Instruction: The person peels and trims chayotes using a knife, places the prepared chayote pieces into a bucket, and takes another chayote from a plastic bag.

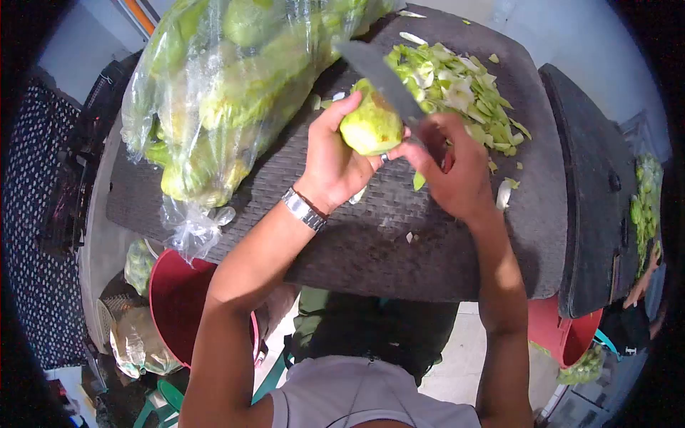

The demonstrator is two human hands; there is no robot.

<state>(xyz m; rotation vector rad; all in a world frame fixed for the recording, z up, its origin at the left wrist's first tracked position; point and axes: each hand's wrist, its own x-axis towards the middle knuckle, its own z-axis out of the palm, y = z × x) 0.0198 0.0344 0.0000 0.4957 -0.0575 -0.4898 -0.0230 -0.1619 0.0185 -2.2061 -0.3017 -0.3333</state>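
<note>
My left hand (334, 146) is wrapped round a pale green, partly peeled fruit (371, 127), held above the table. A ring shows on a finger and a metal watch on the wrist. My right hand (457, 167) grips a knife (382, 80) whose broad, dark blade slants up and to the left, just behind the fruit; its handle is mostly hidden in my fingers. I cannot tell if the blade touches the fruit. A strip of green peel (419, 181) hangs or lies below my right hand. Beyond the hands lies a pile of green and whitish peelings (464, 96).
A clear plastic bag (235, 93) full of green fruits lies on the dark woven-pattern table (399, 250), at left. Red tubs (178, 299) stand below both sides. A second dark table (589, 192) at right borders more greens (646, 207), with another person's arm (642, 282) nearby.
</note>
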